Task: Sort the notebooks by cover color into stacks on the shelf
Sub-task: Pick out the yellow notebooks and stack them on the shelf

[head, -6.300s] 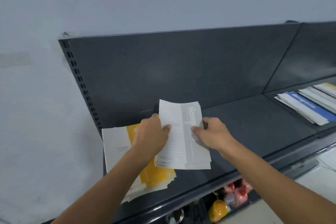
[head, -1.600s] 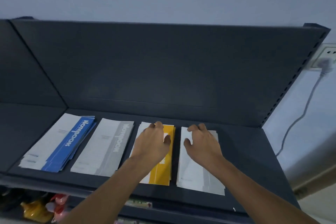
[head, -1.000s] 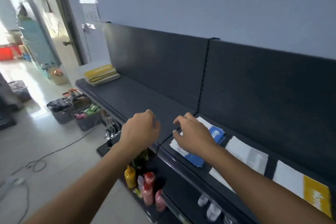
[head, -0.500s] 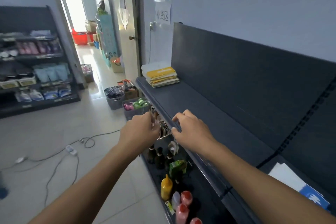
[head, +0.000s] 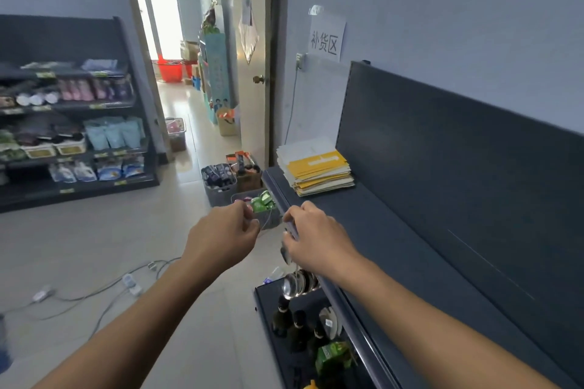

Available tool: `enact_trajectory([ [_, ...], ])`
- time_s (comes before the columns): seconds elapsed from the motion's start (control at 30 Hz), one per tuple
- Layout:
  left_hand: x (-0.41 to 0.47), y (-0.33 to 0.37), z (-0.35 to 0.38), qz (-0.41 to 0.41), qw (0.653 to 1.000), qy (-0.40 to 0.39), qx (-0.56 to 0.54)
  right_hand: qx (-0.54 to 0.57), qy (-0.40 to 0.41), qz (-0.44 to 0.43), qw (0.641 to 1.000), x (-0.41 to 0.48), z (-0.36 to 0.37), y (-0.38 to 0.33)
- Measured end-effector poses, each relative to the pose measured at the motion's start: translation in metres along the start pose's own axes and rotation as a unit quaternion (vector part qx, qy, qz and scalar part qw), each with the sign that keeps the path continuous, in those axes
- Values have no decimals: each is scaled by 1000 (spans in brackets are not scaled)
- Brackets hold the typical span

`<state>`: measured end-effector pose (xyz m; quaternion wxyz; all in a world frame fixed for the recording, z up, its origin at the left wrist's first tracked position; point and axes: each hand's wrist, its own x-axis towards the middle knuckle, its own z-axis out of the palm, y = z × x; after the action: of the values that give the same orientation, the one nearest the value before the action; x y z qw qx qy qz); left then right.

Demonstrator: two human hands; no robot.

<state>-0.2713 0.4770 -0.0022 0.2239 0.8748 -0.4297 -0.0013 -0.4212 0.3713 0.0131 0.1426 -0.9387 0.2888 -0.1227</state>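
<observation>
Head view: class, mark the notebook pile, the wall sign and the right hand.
notebook pile (head: 320, 162), head view, yellow top cover.
wall sign (head: 326, 40), head view, sheet's middle.
right hand (head: 319, 240), head view, back of hand.

Bright daylight pours through the doorway (head: 157, 6) and glares white. The room is softly lit. The edges bend and blur.

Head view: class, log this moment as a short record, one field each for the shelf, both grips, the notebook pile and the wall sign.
Shelf: dark grey, with a back panel.
Left grip: bare hand, loosely curled, empty, over the floor.
Right grip: bare hand, loosely curled, empty, above the shelf's front edge.
Notebook pile: yellow and white covers, unsorted, at the shelf's far end.
Wall sign: white paper, above the pile.
</observation>
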Motion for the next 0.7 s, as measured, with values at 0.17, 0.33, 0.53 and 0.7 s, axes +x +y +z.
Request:
enact_trajectory([
  [0.17, 63, -33, 3, 13, 1000, 4, -17, -11, -2, 15, 1000, 70, 15, -6],
  [0.33, 138, -71, 2, 47, 998, -5, -36, -20, 4, 29, 999, 145, 30, -17],
  [0.53, 225, -111, 2, 108, 993, -47, -25, -13, 14, 97, 995, 217, 46, -16],
  [0.7, 285, -123, 15, 154, 984, -82, -36, -16, 19, 148, 989, 261, 57, 0],
])
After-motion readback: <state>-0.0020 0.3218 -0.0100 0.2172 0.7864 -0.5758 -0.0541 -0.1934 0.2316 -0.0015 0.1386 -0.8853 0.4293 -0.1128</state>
